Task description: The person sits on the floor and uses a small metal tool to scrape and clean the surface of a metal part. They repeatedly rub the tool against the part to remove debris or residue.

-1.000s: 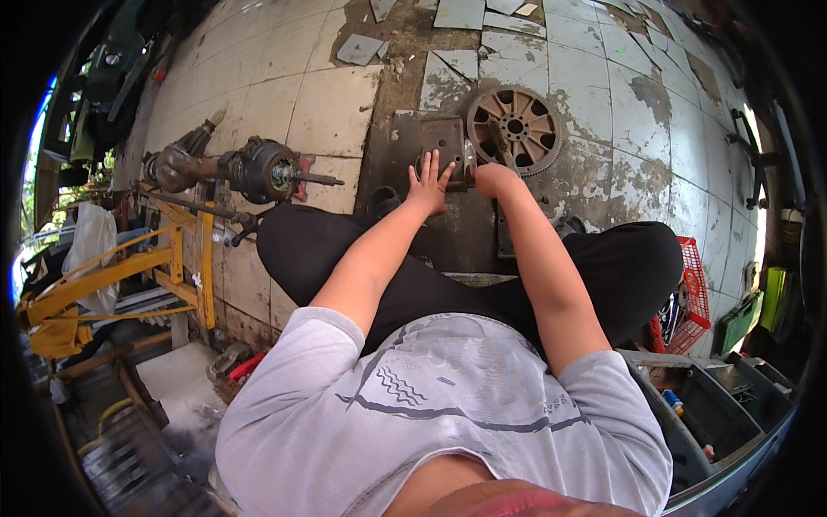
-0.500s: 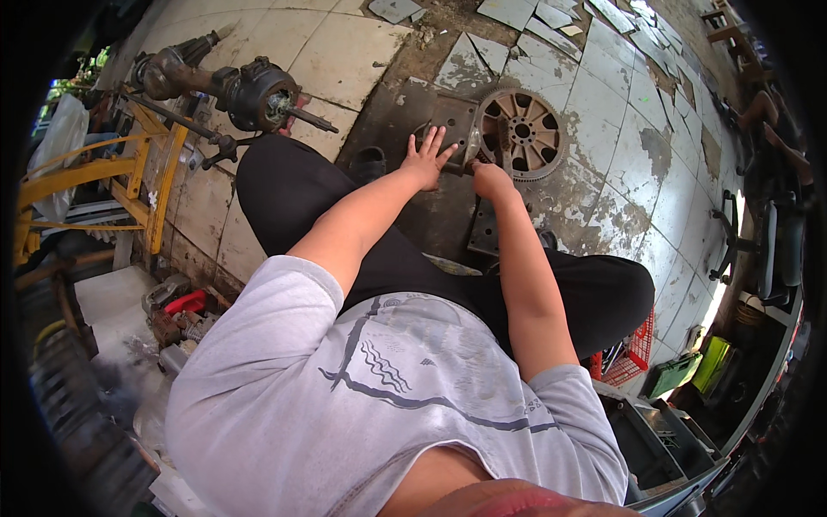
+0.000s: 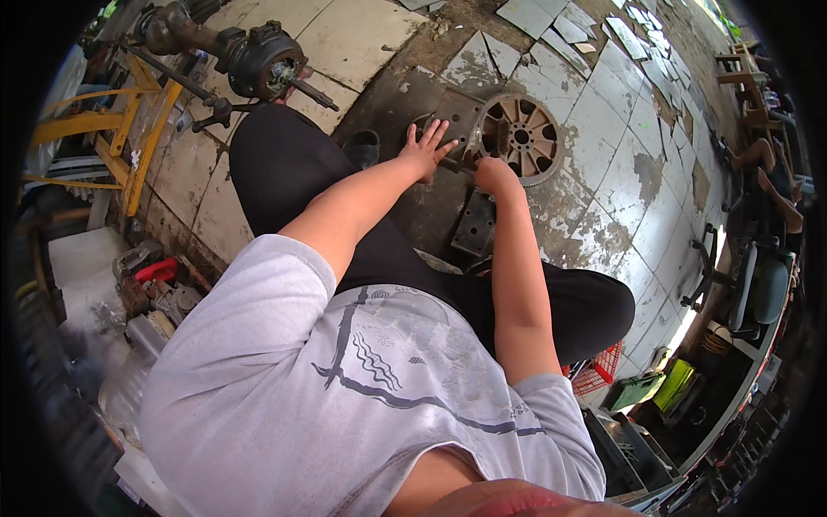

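My left hand rests with its fingers spread on the near part of a dark, greasy metal plate with holes in it. Close to its right, my right hand is closed, palm down, at the near left rim of a ring-toothed flywheel. The flywheel is rusty and spoked, and it lies flat on the floor. What the right fingers grip is mostly hidden; a dark bar-like piece shows between the two hands. Another dark plate with holes lies below my right wrist.
At the left stand a greasy axle housing with a protruding shaft and a yellow metal frame. Broken tiles lie at the far side. To the right are a red plastic basket, a chair and another person's legs.
My view has shifted slightly. My right hand has moved a little toward the near side, and the dark bar-like piece between the hands shows more. My left hand stays spread on the plate.
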Tool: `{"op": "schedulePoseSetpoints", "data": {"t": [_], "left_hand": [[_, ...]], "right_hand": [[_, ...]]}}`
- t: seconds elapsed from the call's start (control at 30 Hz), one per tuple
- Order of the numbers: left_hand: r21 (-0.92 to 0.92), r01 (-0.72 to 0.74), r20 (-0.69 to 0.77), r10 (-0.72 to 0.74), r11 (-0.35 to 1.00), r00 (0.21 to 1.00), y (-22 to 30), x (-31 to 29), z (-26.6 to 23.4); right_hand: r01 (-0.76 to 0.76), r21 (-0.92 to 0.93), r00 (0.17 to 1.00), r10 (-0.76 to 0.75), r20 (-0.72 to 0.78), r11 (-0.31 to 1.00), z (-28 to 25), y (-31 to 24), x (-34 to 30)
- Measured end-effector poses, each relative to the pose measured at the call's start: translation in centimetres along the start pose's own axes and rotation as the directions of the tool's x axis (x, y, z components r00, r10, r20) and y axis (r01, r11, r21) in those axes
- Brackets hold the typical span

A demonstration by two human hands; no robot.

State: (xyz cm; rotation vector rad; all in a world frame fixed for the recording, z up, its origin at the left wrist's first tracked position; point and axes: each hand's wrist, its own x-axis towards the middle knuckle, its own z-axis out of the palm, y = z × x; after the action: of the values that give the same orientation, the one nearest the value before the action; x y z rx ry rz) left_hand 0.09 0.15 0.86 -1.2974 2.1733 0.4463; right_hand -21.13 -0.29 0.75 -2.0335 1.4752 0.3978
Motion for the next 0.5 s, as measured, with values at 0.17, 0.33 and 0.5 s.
{"op": "schedulePoseSetpoints", "data": {"t": [0.17, 0.33, 0.5], "left_hand": [[0.030, -0.011, -0.036, 0.013, 0.999, 0.999, 0.1, 0.3, 0.4], [0.014, -0.009, 0.016, 0.008, 1.000, 1.000, 0.0, 0.3, 0.0], [0.053, 0.001, -0.026, 0.001, 0.999, 1.000, 0.0, 0.5, 0.4]], "right_hand": [[-0.095, 0.097, 0.981, 0.110, -0.162, 0.991, 3.2, -0.1, -0.1], [-0.098, 0.050, 0.993, 0.101, -0.068, 0.994, 0.0, -0.6, -0.6], [-0.148, 0.101, 0.981, 0.159, -0.114, 0.984, 1.3, -1.3, -0.8]]}}
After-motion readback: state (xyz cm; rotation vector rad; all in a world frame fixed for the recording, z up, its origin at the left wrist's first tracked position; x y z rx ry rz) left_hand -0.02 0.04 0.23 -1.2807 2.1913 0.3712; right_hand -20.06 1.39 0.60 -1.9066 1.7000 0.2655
